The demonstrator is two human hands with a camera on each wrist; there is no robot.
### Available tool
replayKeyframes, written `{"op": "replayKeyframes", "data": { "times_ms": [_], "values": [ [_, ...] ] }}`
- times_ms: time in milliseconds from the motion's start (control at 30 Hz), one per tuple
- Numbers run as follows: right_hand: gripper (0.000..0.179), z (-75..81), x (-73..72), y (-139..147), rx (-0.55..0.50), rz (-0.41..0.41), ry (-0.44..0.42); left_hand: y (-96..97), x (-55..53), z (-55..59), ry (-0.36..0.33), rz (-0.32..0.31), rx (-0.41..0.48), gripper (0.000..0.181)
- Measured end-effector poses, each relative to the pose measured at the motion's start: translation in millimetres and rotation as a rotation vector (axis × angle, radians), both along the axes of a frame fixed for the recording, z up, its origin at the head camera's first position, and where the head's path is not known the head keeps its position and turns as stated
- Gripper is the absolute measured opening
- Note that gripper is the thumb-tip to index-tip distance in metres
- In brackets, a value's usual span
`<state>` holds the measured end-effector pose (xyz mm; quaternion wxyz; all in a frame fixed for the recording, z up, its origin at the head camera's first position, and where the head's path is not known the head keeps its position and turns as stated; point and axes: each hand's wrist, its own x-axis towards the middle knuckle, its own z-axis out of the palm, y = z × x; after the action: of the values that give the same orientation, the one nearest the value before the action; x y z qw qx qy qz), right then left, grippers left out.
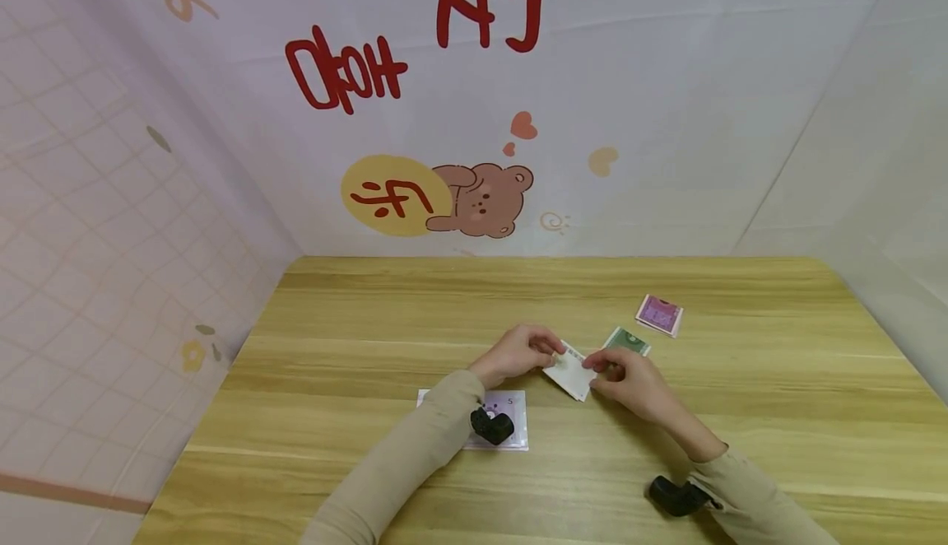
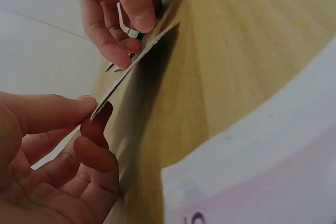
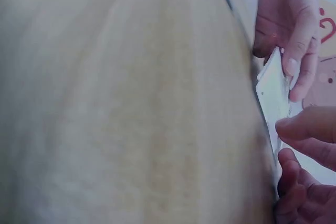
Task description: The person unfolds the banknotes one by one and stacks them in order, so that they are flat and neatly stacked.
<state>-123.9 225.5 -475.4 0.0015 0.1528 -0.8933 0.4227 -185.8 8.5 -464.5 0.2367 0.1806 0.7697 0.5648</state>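
Observation:
Over the middle of the table, my left hand (image 1: 518,353) pinches a white paper slip (image 1: 569,374) by its upper left edge, thumb on one face and fingers on the other. The slip is tilted, with a strip of small print on its upper edge, and looks more than one layer thick. My right hand (image 1: 633,382) pinches its right side between thumb and fingertips. The left wrist view shows the slip (image 2: 123,80) nearly edge-on between both hands. In the right wrist view, its pale face (image 3: 272,95) shows beside my right thumb (image 3: 299,127).
Purple printed notes (image 1: 516,405) marked 5 lie under my left forearm. Just beyond my right hand is a green printed note (image 1: 627,339), and a small pink-purple stack (image 1: 659,314) lies farther back right. A printed cloth wall (image 1: 629,224) borders the table's (image 1: 355,323) far edge.

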Motion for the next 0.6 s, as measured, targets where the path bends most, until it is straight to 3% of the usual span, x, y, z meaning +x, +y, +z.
{"op": "replayKeyframes", "data": {
  "times_ms": [233,400,600],
  "values": [
    [0.024,5.1,0.6,3,-0.144,0.013,-0.046,-7.2,-4.5,5.8,-0.011,0.034,0.042,0.018],
    [0.027,9.9,-1.7,4,-0.282,0.002,-0.130,-11.9,-7.1,10.2,-0.036,0.068,0.096,0.020],
    [0.033,6.8,-5.5,1,-0.444,-0.007,-0.187,-13.7,-6.9,12.2,-0.062,0.089,0.148,0.022]
  ]
}}
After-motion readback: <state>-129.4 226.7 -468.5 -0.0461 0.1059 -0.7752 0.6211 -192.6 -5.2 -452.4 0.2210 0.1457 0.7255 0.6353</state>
